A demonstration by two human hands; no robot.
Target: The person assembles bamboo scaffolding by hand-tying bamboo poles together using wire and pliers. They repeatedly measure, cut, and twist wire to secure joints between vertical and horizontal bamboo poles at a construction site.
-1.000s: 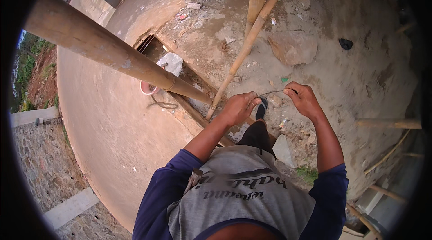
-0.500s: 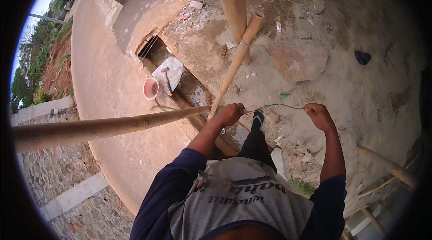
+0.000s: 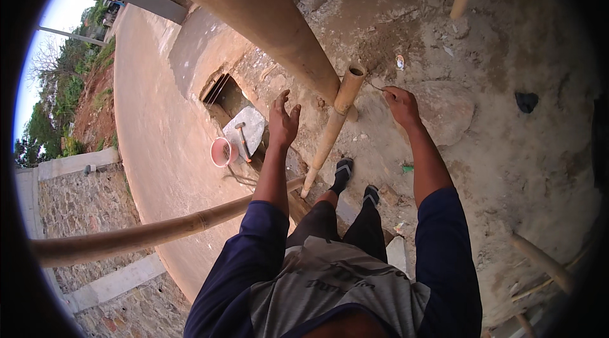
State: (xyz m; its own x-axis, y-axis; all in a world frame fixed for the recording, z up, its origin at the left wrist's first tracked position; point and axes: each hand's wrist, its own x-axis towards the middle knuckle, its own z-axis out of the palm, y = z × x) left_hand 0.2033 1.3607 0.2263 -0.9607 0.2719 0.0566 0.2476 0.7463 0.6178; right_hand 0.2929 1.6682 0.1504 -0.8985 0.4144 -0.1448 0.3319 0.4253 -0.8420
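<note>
Sandy ground (image 3: 501, 167) meets concrete paving (image 3: 165, 116) around a slanting bamboo pole (image 3: 333, 123), beside whose hollow top the right hand (image 3: 401, 106) pinches a thin dark wire (image 3: 375, 87), seemingly near its end for control, while the left hand (image 3: 283, 123) is spread and looks empty. Apparently for easy reach, a hammer (image 3: 243, 140) lies on a pale stone slab (image 3: 255, 123); the wire's far stretch blurs into the soil, and the upper edge cuts off a thick bamboo post (image 3: 273, 27)
</note>
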